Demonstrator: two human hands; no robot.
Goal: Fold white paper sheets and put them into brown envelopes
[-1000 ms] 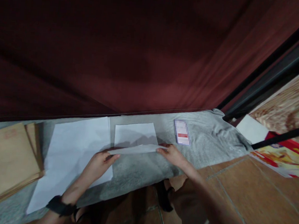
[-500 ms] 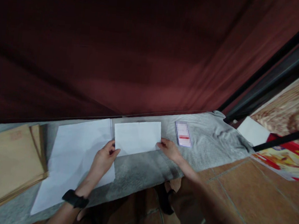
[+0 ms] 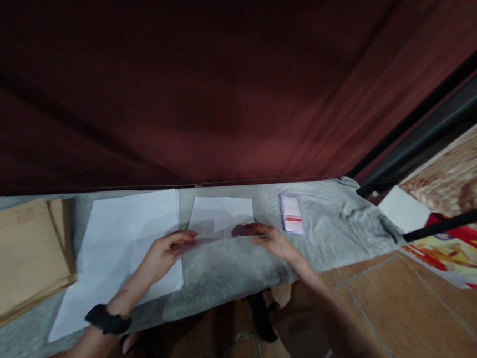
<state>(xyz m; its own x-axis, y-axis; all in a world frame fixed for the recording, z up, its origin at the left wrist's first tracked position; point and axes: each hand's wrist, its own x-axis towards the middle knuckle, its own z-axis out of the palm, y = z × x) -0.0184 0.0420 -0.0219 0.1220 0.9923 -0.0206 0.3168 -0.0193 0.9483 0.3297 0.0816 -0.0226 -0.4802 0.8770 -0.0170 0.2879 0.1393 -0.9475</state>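
A small white sheet of paper (image 3: pixel 224 214) with a crease line lies across the grey cloth, its near edge tilted up toward me. My left hand (image 3: pixel 167 253), with a black band on the wrist, pinches the near left corner. The near right corner is between the fingers of my right hand (image 3: pixel 272 240). Left of the small sheet rest larger white sheets (image 3: pixel 111 251), partly under my left hand and forearm. A phone (image 3: pixel 293 213) with a blurred screen lies just beyond my right hand.
Brown envelopes (image 3: pixel 14 265) are stacked at the left. The grey cloth (image 3: pixel 230 273) covers a narrow surface against a dark red curtain (image 3: pixel 227 117). Black bars (image 3: pixel 437 101) and a red and yellow package (image 3: pixel 453 253) are at the right, above a tiled floor (image 3: pixel 398 310).
The small sheet's near edge has come up and tilted, so its face looks foreshortened. My left hand has shifted slightly left at the wrist, and the right fingers have turned over the edge.
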